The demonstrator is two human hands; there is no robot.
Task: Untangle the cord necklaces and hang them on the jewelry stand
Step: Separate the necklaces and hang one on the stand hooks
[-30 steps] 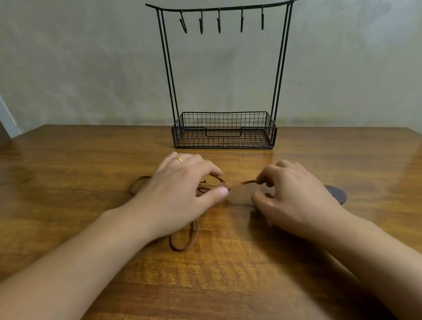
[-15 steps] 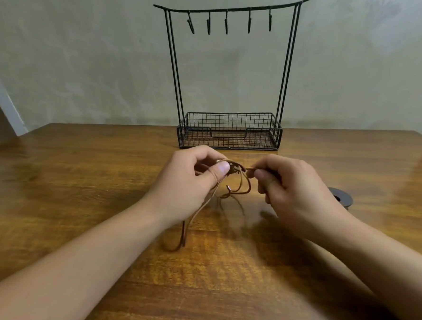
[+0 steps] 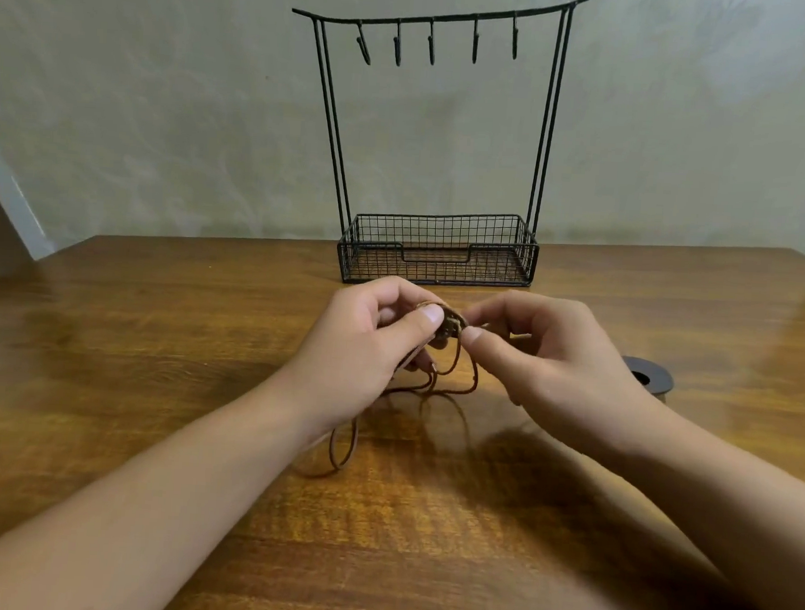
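Both hands were raised just above the table and met over the tangle: left hand [image 3: 365, 345], thumb and curled fingers pinching the knotted part of the cord necklaces [image 3: 441, 328]; right hand [image 3: 548, 356], thumb and forefinger pinching the same knot from the other side, remaining fingers loosely curled. Cords, brown, thin (how many could not be told from the tangle), hung from the pinch in several loops; the lowest loops lay on the wooden table [image 3: 150, 383] below and under the left wrist, one loop showing just beside the left forearm. Jewelry stand [image 3: 436, 255], black wire, upright at the far edge of the table directly behind the hands and apart from them: mesh basket base, two pairs of slim posts, curved top bar with five hooks, all bare. Dark round grommet [image 3: 648, 376] set in the tabletop, just right of the right hand. Pale wall behind.
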